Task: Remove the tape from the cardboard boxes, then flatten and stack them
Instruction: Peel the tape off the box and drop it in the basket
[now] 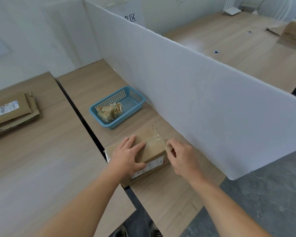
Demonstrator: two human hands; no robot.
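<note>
**Item 1: cardboard box** [152, 148]. Closed and not yet flattened. It lies on the right-hand table [160, 199] near the front edge, just beside the white partition [195, 100], with a printed label on its near side.

**Item 2: clear tape** [156, 134]. Runs across the box top and over its right end. It is wrinkled and partly lifted there.

**Item 3: left hand** [126, 155]. Laid flat on the box top with the fingers straight and spread. It grips nothing; the press appears meant to pin the box so that it does not slide with the pull.

**Item 4: right hand** [181, 158]. Fingers curled at the box's right end, with the fingertips closed together on the tape's loose edge, apparently to peel it.

**Item 5: blue basket** [92, 111]. Stands beyond the box, within reach. It holds 1 wad of crumpled tape [109, 112], so it probably serves as the discard bin.

**Item 6: stack of flattened boxes** [12, 115]. Sits on the left-hand table [32, 168], well apart from the work. This is the likely destination once the box is stripped and collapsed.

**Status:** tape removal is under way on this box; flattening is not begun.
</note>
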